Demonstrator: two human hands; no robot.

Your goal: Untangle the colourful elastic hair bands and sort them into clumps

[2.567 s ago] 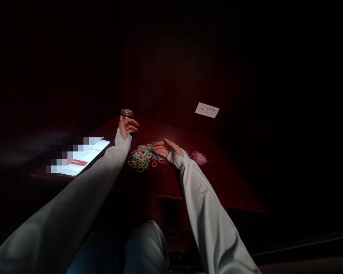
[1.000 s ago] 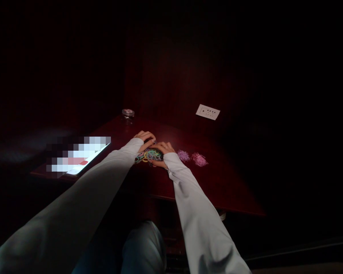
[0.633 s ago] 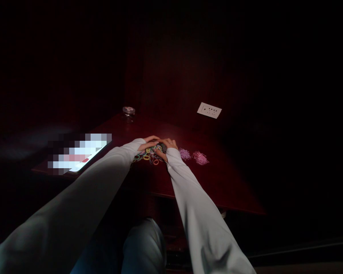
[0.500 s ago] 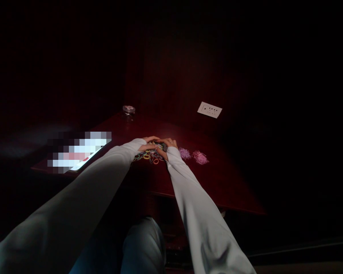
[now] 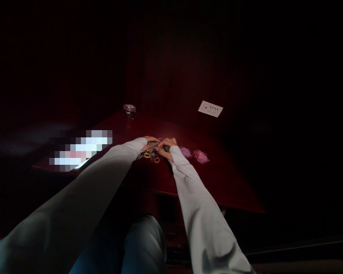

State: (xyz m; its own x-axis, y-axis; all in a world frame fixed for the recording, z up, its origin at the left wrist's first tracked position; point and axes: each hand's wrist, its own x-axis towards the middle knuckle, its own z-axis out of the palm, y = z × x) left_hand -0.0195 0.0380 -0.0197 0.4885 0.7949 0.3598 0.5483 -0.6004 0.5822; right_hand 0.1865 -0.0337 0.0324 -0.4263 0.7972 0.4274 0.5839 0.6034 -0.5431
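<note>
A pile of mixed coloured bands (image 5: 152, 155), with a yellow and an orange loop at its near side, lies on the dark red table (image 5: 217, 182). My left hand (image 5: 150, 143) rests at the pile's left and far side, thumb and fingers apart around some bands. From the right, my right hand (image 5: 167, 146) reaches over the pile with its fingers bent; its fingertips touch the bands near my left hand, and what they hold is too small to make out. Right of my right hand lie a purple heap (image 5: 185, 152) and a pink heap (image 5: 201, 156) of small strands.
A lit screen, partly blurred out, (image 5: 94, 146) lies at the table's left. Behind it stands a clear lidded jar (image 5: 129, 110). A white socket panel (image 5: 210, 109) is at the back right. My knee (image 5: 144, 243) is below the table's front edge.
My right hand has shifted slightly, and its fingers are more bent over the pile. My left thumb has drawn back a little from the middle. The view has moved slightly.
</note>
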